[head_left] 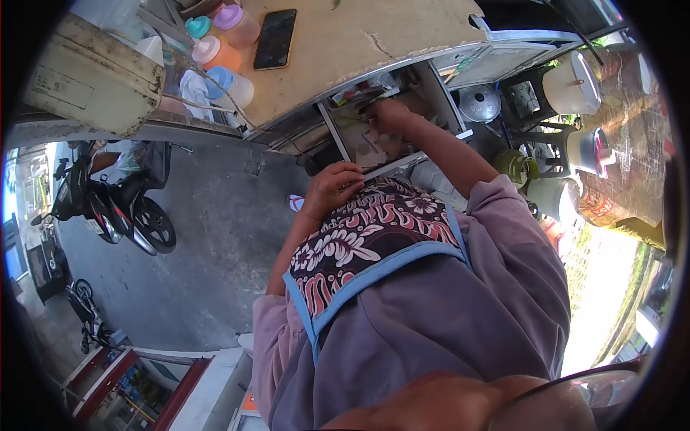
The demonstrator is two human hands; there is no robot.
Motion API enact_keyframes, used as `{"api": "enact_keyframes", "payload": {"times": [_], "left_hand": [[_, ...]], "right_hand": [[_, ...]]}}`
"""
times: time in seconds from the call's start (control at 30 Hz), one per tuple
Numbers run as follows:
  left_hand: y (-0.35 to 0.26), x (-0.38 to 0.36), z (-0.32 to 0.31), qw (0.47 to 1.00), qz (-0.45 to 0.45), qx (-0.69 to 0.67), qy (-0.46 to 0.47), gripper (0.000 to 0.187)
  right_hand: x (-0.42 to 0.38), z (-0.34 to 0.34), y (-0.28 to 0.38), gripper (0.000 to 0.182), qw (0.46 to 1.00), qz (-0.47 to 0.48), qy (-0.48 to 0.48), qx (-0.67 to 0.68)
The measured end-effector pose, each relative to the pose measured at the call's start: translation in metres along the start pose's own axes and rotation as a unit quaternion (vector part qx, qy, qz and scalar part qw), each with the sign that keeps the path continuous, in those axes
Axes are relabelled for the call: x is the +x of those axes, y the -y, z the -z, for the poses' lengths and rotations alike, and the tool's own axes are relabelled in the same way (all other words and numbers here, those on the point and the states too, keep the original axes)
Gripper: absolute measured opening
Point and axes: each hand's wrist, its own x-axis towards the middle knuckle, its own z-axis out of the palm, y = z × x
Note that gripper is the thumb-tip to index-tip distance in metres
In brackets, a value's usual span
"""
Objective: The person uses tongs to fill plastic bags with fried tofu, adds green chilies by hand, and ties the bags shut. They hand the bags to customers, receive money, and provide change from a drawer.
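Note:
An open drawer [354,138] under the worktop holds banknotes, coins and small packets. My right hand [390,116] reaches inside it, fingers curled at a dark object [369,99] near the back; how firmly they hold it is too small to tell. My left hand [336,188] rests at the drawer's front left corner, in front of the patterned apron [359,241], its fingers bent and close together with nothing visible in them.
On the worktop [352,36] lie a black phone [275,39] and several squeeze bottles [215,52]. A lidded pot [479,103], green gas cylinder [512,165] and white buckets [568,86] stand right. A motorcycle [118,201] is parked on the floor at left.

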Motion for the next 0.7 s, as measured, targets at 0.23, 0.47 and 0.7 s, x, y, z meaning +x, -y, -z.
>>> {"api": "enact_keyframes", "payload": {"times": [0.23, 0.47, 0.7], "left_hand": [[0.01, 0.003, 0.006, 0.999, -0.039, -0.015, 0.013, 0.015], [0.041, 0.023, 0.009, 0.99, -0.008, -0.078, -0.113, 0.026], [0.06, -0.026, 0.067, 0.986, -0.039, -0.015, -0.162, 0.032]], "right_hand": [[-0.029, 0.065, 0.02, 0.023, 0.917, 0.229, -0.08, 0.316], [-0.059, 0.123, 0.206, 0.028, 0.825, 0.416, -0.022, 0.382], [0.041, 0.066, 0.414, 0.03, 0.706, 0.394, 0.137, 0.572]]}}
